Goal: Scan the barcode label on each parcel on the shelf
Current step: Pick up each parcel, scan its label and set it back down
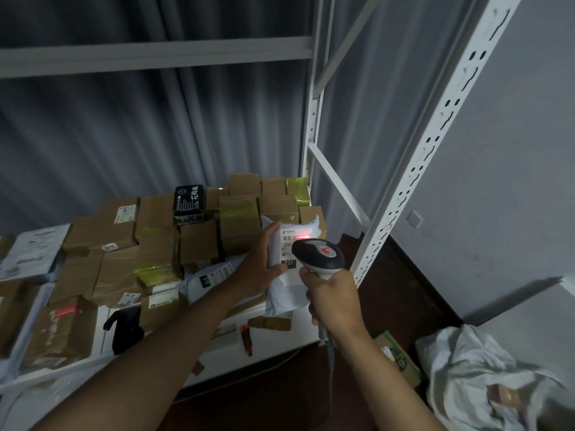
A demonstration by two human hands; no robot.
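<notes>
My left hand (259,261) grips a white poly-bag parcel (286,290) by its left edge and holds it tilted up above the shelf. Its label (292,237) faces me, marked 231, and a red scan light glows on the barcode at the label's top right. My right hand (334,301) grips the handle of a grey barcode scanner (319,253), whose head sits just in front of the label and covers part of it. The scanner's cable hangs down from my right wrist.
Several brown cardboard parcels (155,241) and a black box (189,200) crowd the white shelf (277,340). A black scanner stand (126,328) and an orange-black cutter (246,339) lie at the shelf's front. A white rack upright (413,178) rises at right; a white sack (485,381) sits on the floor.
</notes>
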